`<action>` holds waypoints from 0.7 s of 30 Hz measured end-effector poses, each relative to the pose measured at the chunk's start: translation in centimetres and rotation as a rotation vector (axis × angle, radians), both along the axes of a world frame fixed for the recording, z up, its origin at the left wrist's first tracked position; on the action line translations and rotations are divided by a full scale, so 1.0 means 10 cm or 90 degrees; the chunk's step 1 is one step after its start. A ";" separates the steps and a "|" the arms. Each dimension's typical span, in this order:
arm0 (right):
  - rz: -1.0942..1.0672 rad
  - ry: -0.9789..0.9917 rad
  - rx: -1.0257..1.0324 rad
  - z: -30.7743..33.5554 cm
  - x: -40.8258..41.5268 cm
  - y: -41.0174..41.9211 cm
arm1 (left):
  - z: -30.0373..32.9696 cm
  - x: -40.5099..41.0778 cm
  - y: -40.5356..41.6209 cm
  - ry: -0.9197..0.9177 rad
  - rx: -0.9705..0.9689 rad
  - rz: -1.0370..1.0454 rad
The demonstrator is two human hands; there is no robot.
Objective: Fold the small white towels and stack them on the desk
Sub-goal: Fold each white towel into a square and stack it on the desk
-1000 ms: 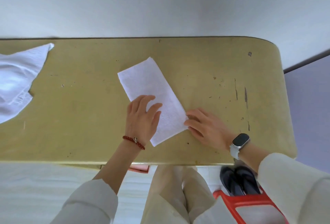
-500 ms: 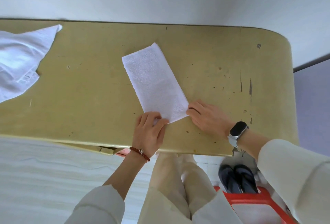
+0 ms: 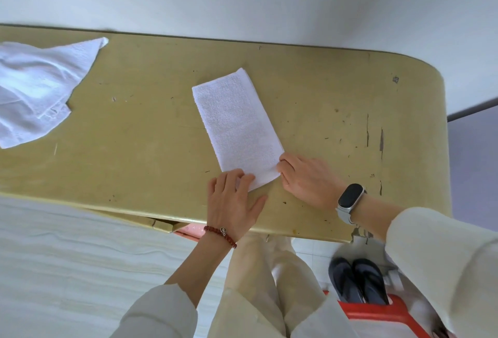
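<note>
Half-folded towel (image 3: 235, 127) lies mid-worktop (image 3: 323, 89). Left hand (image 3: 233, 202) rests on its 6 o'clock corner, fingers straight; right hand (image 3: 310, 178) pinches the 4 o'clock corner (grip narrow). Next, likely: fold near end toward 12 o'clock. Unfolded towels (image 3: 35, 89) wait at 9 o'clock.

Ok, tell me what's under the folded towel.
The folded towel lies flat on the desk. The left hand rests on its near corner; the right hand pinches the other near corner. Anything beneath the cloth is covered.
</note>
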State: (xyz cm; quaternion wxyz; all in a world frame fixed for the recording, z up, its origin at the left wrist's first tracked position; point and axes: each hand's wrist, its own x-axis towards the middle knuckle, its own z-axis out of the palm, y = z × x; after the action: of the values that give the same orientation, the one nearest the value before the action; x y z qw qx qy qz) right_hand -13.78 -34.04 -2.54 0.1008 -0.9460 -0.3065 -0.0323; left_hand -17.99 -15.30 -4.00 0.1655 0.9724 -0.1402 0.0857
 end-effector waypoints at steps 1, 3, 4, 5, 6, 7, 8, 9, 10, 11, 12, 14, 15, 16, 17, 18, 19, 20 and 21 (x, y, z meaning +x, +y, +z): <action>-0.023 -0.003 0.041 0.00 -0.04 0.03 | 0.00 0.01 -0.01 -0.009 0.010 0.002; -0.060 -0.007 0.097 0.02 -0.08 0.07 | 0.00 0.04 -0.03 -0.044 0.021 -0.003; -0.069 -0.003 0.104 0.03 -0.09 0.07 | 0.01 0.07 -0.04 -0.058 0.015 -0.010; -0.070 0.003 0.109 0.03 -0.10 0.06 | 0.02 0.08 -0.03 -0.059 0.001 -0.018; -0.063 0.008 0.114 0.03 -0.11 0.05 | 0.04 0.09 -0.01 -0.056 -0.016 -0.026; -0.053 0.015 0.119 0.03 -0.12 0.03 | 0.08 0.10 0.02 -0.045 -0.033 -0.036; -0.048 0.028 0.124 0.05 -0.14 0.02 | 0.12 0.11 0.05 -0.033 -0.050 -0.048; -0.051 0.042 0.128 0.06 -0.17 0.02 | 0.15 0.11 0.07 -0.020 -0.064 -0.062; -0.057 0.055 0.133 0.06 -0.19 0.01 | 0.18 0.12 0.08 -0.002 -0.074 -0.073; -0.063 0.070 0.140 0.07 -0.21 0.00 | 0.21 0.13 0.10 0.018 -0.082 -0.079; -0.064 0.086 0.146 0.09 -0.21 0.00 | 0.25 0.14 0.12 0.040 -0.091 -0.080; -0.058 0.099 0.156 0.16 -0.19 -0.01 | 0.37 0.18 0.15 0.108 -0.136 -0.050; -0.065 0.108 0.165 0.21 -0.17 -0.01 | 0.44 0.20 0.16 0.158 -0.169 -0.016; -0.087 0.132 0.187 0.27 -0.14 -0.01 | 0.52 0.23 0.17 0.213 -0.213 0.027; -0.121 0.168 0.223 0.35 -0.10 0.02 | 0.58 0.27 0.17 0.268 -0.269 0.068; -0.164 0.212 0.270 0.43 -0.05 0.05 | 0.62 0.32 0.17 0.298 -0.325 0.111; -0.205 0.260 0.320 0.49 0.01 0.10 | 0.65 0.40 0.17 0.308 -0.366 0.155; -0.239 0.304 0.363 0.53 0.10 0.16 | 0.66 0.48 0.18 0.316 -0.399 0.196; -0.268 0.336 0.394 0.54 0.20 0.22 | 0.66 0.58 0.19 0.329 -0.424 0.228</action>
State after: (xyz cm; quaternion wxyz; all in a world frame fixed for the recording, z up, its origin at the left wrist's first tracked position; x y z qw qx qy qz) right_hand -11.82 -31.82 2.85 0.4441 -0.8891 -0.0471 0.0997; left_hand -12.18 -13.36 2.60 0.4812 0.8646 0.1113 -0.0924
